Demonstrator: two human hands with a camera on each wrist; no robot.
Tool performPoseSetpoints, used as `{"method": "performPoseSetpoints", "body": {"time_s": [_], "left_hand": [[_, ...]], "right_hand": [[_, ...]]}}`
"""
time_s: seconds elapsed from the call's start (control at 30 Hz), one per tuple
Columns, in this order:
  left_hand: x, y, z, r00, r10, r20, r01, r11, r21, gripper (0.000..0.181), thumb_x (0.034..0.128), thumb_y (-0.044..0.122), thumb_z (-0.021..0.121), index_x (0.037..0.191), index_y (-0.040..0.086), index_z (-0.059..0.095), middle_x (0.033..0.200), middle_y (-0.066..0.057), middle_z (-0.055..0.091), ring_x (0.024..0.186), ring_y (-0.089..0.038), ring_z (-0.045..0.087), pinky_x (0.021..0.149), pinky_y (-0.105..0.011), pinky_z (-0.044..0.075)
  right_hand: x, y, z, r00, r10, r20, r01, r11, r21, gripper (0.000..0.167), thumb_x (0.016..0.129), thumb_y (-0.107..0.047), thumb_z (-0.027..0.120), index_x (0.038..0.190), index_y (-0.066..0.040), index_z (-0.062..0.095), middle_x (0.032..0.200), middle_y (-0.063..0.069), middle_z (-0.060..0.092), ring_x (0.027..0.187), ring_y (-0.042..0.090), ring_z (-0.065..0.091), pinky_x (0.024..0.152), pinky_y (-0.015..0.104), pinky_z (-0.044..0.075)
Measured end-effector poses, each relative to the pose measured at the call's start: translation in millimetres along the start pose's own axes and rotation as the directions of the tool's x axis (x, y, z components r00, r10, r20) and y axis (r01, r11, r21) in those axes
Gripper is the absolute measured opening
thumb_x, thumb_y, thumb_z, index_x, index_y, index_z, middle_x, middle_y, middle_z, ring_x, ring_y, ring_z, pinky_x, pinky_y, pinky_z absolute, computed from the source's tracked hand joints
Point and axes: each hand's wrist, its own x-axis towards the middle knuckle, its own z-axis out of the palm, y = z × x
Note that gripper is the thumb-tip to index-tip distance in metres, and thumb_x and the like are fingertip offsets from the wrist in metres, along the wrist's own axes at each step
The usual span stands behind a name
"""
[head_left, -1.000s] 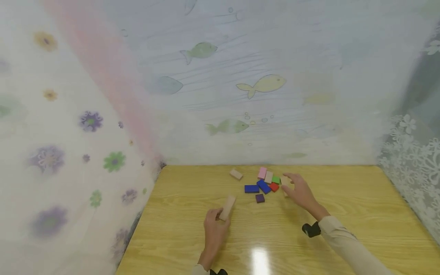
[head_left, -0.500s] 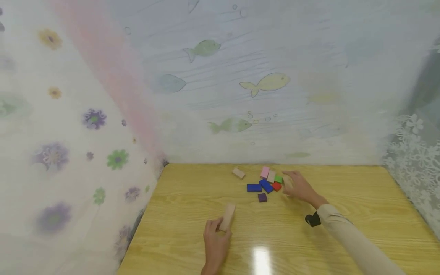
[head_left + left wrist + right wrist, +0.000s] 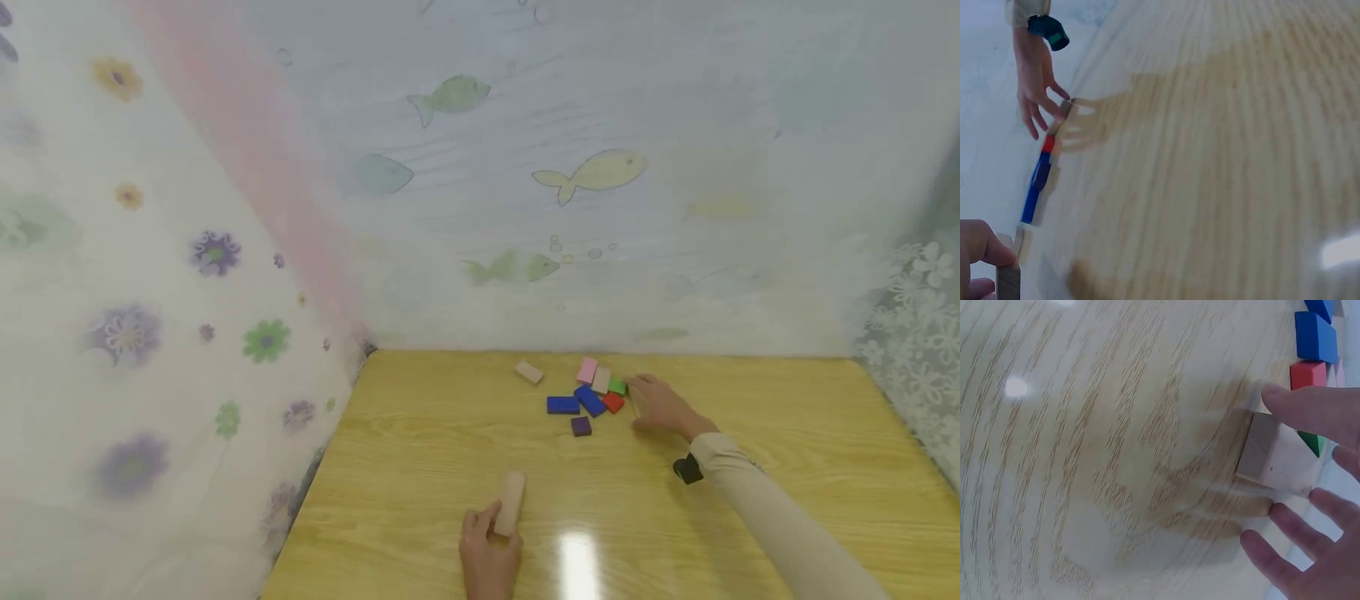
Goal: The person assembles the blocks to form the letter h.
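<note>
My left hand (image 3: 491, 558) pinches a long plain wooden block (image 3: 511, 504) between thumb and fingers, over the near middle of the table. In the left wrist view that block (image 3: 1008, 281) shows at the lower left corner. At the right end of a cluster of coloured blocks, my right hand (image 3: 663, 410) is spread around another plain wooden block (image 3: 1279, 453). Its thumb lies by one edge and a fingertip by the opposite corner; firm contact cannot be told. Beside this block sit a green block (image 3: 617, 386) and a red block (image 3: 613, 402).
Two blue blocks (image 3: 563, 405), a pink block (image 3: 587, 371), a plain block (image 3: 602, 381) and a purple block (image 3: 581, 427) lie left of the right hand. Farther left is a small plain block (image 3: 528, 372). A painted wall (image 3: 480, 317) borders the table (image 3: 420, 450).
My left hand has drawn back toward the near edge, carrying its wooden block. The right hand has lowered around the plain block at the cluster's right end. The head view has shifted slightly.
</note>
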Motion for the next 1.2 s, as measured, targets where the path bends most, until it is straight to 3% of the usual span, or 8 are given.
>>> {"method": "performPoseSetpoints", "body": {"time_s": [0.23, 0.53, 0.7, 0.97, 1.03, 1.1, 1.17, 1.2], "left_hand": [[-9.7, -9.2, 5.9, 0.991, 0.095, -0.093, -0.091, 0.995, 0.044, 0.042, 0.0549, -0.009, 0.077, 0.096, 0.001, 0.072, 0.077, 0.005, 0.047, 0.070, -0.008, 0.047, 0.061, -0.021, 0.045], [-13.2, -11.0, 4.8, 0.994, 0.069, -0.090, -0.053, 0.984, 0.171, 0.045, 0.0532, -0.004, 0.080, 0.097, 0.005, 0.072, 0.075, 0.008, 0.038, 0.066, -0.003, 0.036, 0.054, -0.020, 0.035], [-11.9, -9.9, 1.3, 0.997, 0.057, -0.058, -0.040, 0.964, 0.264, 0.046, 0.0530, 0.001, 0.083, 0.095, 0.014, 0.071, 0.075, 0.010, 0.038, 0.063, -0.002, 0.036, 0.052, -0.020, 0.035], [-6.1, -7.7, -5.8, 0.992, 0.069, 0.102, -0.100, 0.935, 0.339, 0.042, 0.0597, 0.002, 0.077, 0.098, 0.015, 0.067, 0.090, 0.003, 0.046, 0.068, -0.009, 0.050, 0.055, -0.025, 0.047], [-1.4, -8.5, -9.5, 0.984, 0.061, 0.166, -0.115, 0.934, 0.337, 0.041, 0.0611, 0.005, 0.075, 0.100, 0.016, 0.066, 0.094, 0.002, 0.047, 0.067, -0.010, 0.051, 0.053, -0.025, 0.047], [6.3, -10.3, -15.5, 0.962, 0.061, 0.266, -0.148, 0.937, 0.317, 0.043, 0.0633, 0.010, 0.074, 0.105, 0.017, 0.065, 0.098, 0.001, 0.046, 0.068, -0.011, 0.051, 0.052, -0.023, 0.046], [18.2, -11.2, -23.5, 0.914, 0.092, 0.394, -0.213, 0.938, 0.274, 0.048, 0.0658, 0.015, 0.075, 0.112, 0.018, 0.064, 0.107, 0.000, 0.047, 0.078, -0.013, 0.052, 0.058, -0.024, 0.047], [25.7, -11.8, -27.6, 0.876, 0.135, 0.462, -0.271, 0.932, 0.241, 0.052, 0.0666, 0.016, 0.075, 0.117, 0.018, 0.063, 0.114, -0.002, 0.047, 0.084, -0.016, 0.053, 0.061, -0.026, 0.048]], "right_hand": [[-1.8, -0.2, -4.4, 0.998, 0.000, 0.055, 0.001, 1.000, -0.019, 0.080, 0.062, -0.008, 0.076, 0.131, 0.012, 0.043, 0.131, 0.039, 0.040, 0.121, 0.055, 0.036, 0.097, 0.066, 0.032], [2.1, -2.9, -10.2, 0.992, 0.024, 0.127, -0.013, 0.996, -0.084, 0.072, 0.063, -0.001, 0.071, 0.128, 0.013, 0.043, 0.128, 0.038, 0.042, 0.111, 0.056, 0.044, 0.093, 0.062, 0.040], [4.6, -4.2, -11.7, 0.991, 0.033, 0.133, -0.023, 0.996, -0.082, 0.071, 0.064, -0.001, 0.074, 0.127, 0.014, 0.044, 0.127, 0.037, 0.044, 0.108, 0.052, 0.048, 0.091, 0.060, 0.043], [3.9, -2.1, -11.8, 0.994, 0.029, 0.104, -0.023, 0.998, -0.058, 0.072, 0.066, -0.006, 0.079, 0.127, 0.012, 0.046, 0.128, 0.034, 0.046, 0.109, 0.049, 0.049, 0.090, 0.056, 0.045], [3.3, -2.7, -12.4, 0.994, 0.036, 0.106, -0.032, 0.999, -0.041, 0.072, 0.067, -0.007, 0.080, 0.128, 0.012, 0.046, 0.129, 0.035, 0.044, 0.113, 0.051, 0.045, 0.092, 0.057, 0.043], [1.9, -3.9, -13.1, 0.992, 0.053, 0.116, -0.051, 0.999, -0.014, 0.073, 0.067, -0.007, 0.080, 0.129, 0.013, 0.045, 0.131, 0.036, 0.042, 0.116, 0.053, 0.042, 0.095, 0.059, 0.041], [0.2, -4.7, -13.7, 0.990, 0.071, 0.123, -0.073, 0.997, 0.012, 0.075, 0.067, -0.006, 0.079, 0.130, 0.013, 0.044, 0.133, 0.037, 0.040, 0.119, 0.054, 0.039, 0.097, 0.060, 0.039], [-0.7, -4.8, -13.8, 0.989, 0.074, 0.125, -0.076, 0.997, 0.012, 0.075, 0.067, -0.006, 0.079, 0.130, 0.013, 0.043, 0.133, 0.037, 0.039, 0.120, 0.055, 0.038, 0.097, 0.060, 0.038]]}}
